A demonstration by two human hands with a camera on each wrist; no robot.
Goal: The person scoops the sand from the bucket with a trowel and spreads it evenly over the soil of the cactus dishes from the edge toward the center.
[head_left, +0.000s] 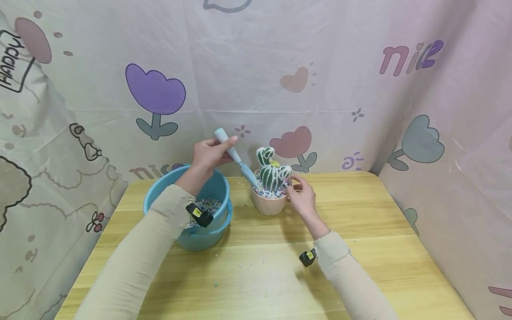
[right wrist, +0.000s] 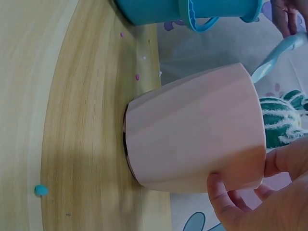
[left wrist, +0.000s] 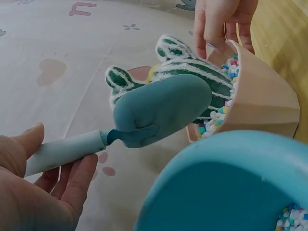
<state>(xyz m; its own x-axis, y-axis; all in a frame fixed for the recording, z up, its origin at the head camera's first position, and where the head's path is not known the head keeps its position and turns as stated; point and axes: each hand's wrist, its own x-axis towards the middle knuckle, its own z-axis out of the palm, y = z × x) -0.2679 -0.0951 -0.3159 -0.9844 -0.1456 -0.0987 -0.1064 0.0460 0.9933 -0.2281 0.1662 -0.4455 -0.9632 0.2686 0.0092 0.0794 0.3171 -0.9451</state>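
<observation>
My left hand (head_left: 209,155) grips the pale handle of a small blue garden trowel (head_left: 249,175). The trowel slants down, its blade tip at the left inside edge of a pink flowerpot (head_left: 269,206). In the pot stands a green-and-white fuzzy toy cactus (head_left: 271,178) with a bit of yellow at its top, surrounded by small multicoloured pebbles (left wrist: 222,115). On the pot's right side, my right hand (head_left: 302,198) pinches the rim; the right wrist view shows fingertips (right wrist: 219,187) against the outer wall. The left wrist view shows the back of the trowel blade.
A blue bucket (head_left: 227,195) with more coloured pebbles (head_left: 209,205) inside stands left of the pot, beneath my left forearm. A few stray pebbles, one of them teal (right wrist: 41,189), lie on the wooden table (head_left: 360,213). A patterned cloth (head_left: 248,66) hangs behind.
</observation>
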